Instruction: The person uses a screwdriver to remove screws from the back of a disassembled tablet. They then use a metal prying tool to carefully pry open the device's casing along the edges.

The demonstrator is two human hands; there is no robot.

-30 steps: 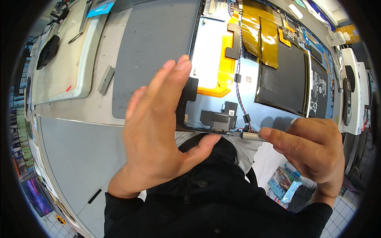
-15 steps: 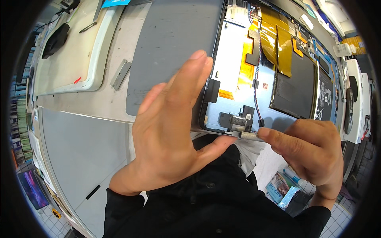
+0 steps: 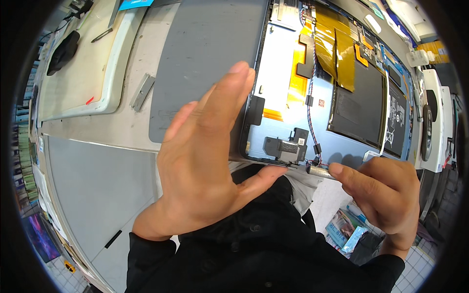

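Opened device (image 3: pixel 321 115) lay toward one o'clock; the left hand (image 3: pixel 200 156), spread, framed its seven-o'clock corner, the right hand (image 3: pixel 386 188) pinching a silver tool (image 3: pixel 321 172). Near-edge work seemed underway, calling for steady bracing next.

Smooth metal tool (image 3: pixel 321 172), glossy tape (image 3: pixel 345 61)

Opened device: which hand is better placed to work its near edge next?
Probably the right hand: it grips the silver tool at the near edge of the device. The left hand, spread around a corner, holds none.
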